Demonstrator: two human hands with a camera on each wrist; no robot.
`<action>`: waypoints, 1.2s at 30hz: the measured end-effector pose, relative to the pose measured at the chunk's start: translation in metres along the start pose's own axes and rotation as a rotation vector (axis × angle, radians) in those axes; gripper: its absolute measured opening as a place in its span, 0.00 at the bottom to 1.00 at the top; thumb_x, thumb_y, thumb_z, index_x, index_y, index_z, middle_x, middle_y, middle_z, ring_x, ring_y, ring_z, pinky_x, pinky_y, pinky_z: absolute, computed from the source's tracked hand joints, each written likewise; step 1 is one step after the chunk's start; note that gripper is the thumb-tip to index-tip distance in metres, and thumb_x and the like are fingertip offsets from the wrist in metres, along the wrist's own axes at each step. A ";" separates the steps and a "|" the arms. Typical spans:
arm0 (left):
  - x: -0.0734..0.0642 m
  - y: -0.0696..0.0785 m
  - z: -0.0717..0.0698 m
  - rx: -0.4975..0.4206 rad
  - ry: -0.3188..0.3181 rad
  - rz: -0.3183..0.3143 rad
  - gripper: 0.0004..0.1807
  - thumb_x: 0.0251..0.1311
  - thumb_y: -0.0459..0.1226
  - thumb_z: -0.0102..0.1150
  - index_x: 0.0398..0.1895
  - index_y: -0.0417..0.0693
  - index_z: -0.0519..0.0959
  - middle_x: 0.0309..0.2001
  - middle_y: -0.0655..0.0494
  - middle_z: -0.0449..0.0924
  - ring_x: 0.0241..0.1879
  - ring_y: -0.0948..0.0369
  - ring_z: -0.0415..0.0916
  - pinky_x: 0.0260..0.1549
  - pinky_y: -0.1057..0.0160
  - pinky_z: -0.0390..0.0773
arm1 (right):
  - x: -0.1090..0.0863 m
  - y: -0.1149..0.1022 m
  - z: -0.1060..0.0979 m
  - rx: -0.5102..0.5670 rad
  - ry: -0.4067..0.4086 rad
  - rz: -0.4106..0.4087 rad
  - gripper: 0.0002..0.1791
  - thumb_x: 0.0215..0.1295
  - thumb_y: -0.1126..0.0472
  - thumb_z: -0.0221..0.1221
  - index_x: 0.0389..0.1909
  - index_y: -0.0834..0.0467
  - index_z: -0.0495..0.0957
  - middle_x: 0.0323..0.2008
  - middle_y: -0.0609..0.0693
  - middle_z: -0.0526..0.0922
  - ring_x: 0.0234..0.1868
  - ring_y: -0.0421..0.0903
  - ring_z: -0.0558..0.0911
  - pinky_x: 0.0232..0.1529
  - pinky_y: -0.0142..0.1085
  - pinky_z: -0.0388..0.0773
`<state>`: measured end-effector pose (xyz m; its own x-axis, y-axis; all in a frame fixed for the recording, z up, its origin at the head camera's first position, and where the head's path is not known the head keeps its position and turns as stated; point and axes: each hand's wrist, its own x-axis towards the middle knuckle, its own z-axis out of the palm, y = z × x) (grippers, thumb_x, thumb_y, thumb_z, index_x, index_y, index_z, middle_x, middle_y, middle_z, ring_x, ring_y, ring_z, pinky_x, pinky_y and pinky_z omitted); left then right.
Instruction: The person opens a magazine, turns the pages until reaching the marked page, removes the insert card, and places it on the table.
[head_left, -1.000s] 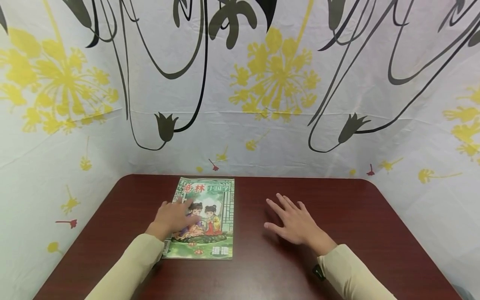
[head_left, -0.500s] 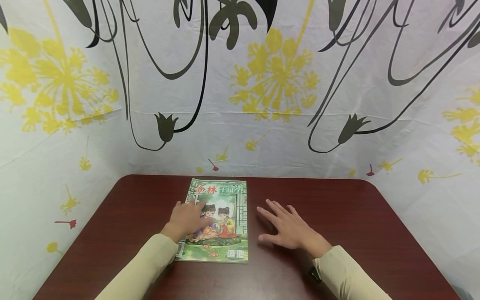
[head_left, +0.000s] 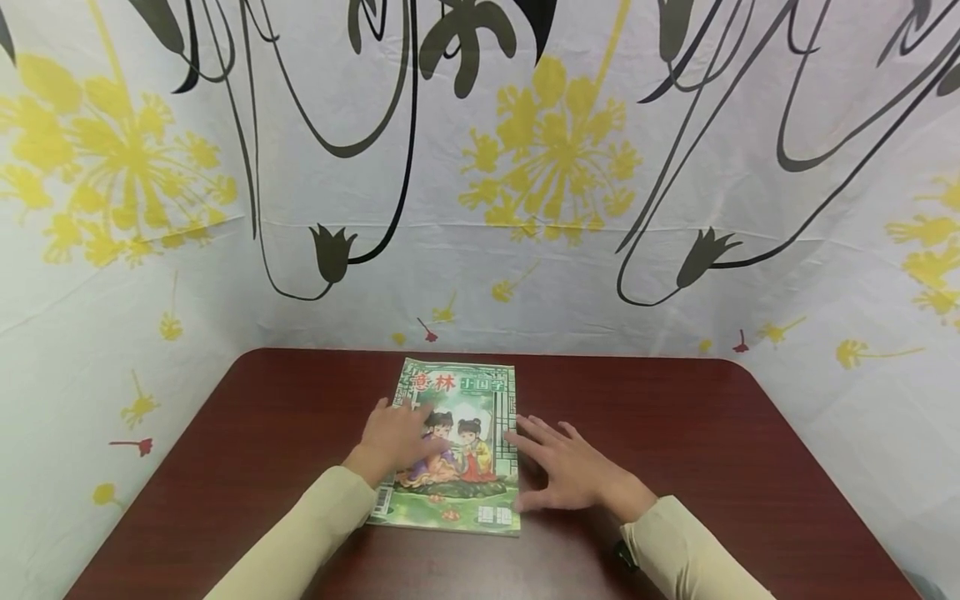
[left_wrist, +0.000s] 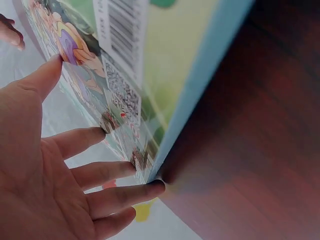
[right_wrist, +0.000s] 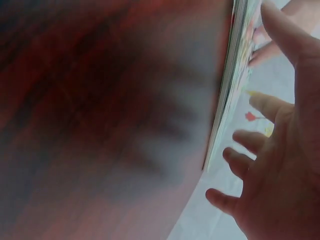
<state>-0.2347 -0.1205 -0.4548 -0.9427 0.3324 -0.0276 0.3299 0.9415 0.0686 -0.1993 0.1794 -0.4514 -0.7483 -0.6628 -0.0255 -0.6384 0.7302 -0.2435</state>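
A magazine [head_left: 461, 500] with a green cover, two cartoon children and red title characters lies flat near the middle of the table. My left hand [head_left: 393, 437] rests on its left part, fingers spread over the cover. In the left wrist view, the left fingertips touch the cover beside a barcode and one reaches the spine [left_wrist: 197, 75]. My right hand [head_left: 566, 467] has its fingers spread at the magazine's right edge, thumb low and fingertips right at the border. The right wrist view shows the page edges [right_wrist: 227, 85] close to those fingers.
The dark red wooden table [head_left: 712, 450] has rounded far corners. A white cloth [head_left: 480, 275] printed with yellow and dark flowers hangs behind it and along both sides. A dark band [head_left: 625, 554] shows at the right sleeve cuff.
The magazine has slid to the right along with my left hand. My right hand has moved a little left and nearer to me, up to the magazine's right edge.
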 end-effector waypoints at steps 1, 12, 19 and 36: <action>0.001 0.002 0.001 0.007 0.002 0.004 0.44 0.58 0.69 0.53 0.70 0.51 0.71 0.61 0.38 0.76 0.61 0.42 0.74 0.65 0.38 0.62 | 0.000 -0.001 0.000 0.013 -0.011 -0.016 0.56 0.52 0.24 0.60 0.77 0.47 0.58 0.77 0.57 0.53 0.76 0.59 0.54 0.66 0.70 0.49; 0.006 0.022 0.004 0.089 0.016 0.040 0.45 0.59 0.71 0.48 0.71 0.53 0.70 0.60 0.40 0.77 0.61 0.44 0.74 0.62 0.39 0.65 | -0.004 0.003 -0.001 0.050 -0.112 -0.080 0.62 0.38 0.23 0.67 0.75 0.48 0.62 0.76 0.56 0.58 0.74 0.59 0.60 0.68 0.66 0.50; 0.007 0.032 0.003 0.059 0.038 0.043 0.44 0.61 0.69 0.49 0.72 0.52 0.68 0.62 0.39 0.76 0.61 0.43 0.74 0.61 0.38 0.65 | -0.009 0.011 -0.003 0.087 -0.125 -0.059 0.62 0.38 0.24 0.68 0.75 0.47 0.62 0.76 0.55 0.56 0.75 0.59 0.58 0.67 0.68 0.48; 0.001 0.036 0.006 -0.087 0.016 0.134 0.40 0.64 0.64 0.51 0.73 0.53 0.67 0.71 0.41 0.65 0.65 0.37 0.66 0.64 0.39 0.62 | -0.025 0.034 -0.007 0.151 -0.124 -0.023 0.60 0.37 0.28 0.71 0.75 0.45 0.63 0.76 0.54 0.57 0.75 0.58 0.58 0.65 0.70 0.50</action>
<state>-0.2240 -0.0861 -0.4584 -0.8916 0.4528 0.0038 0.4477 0.8803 0.1571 -0.2038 0.2218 -0.4523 -0.6997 -0.7015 -0.1352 -0.6143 0.6873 -0.3876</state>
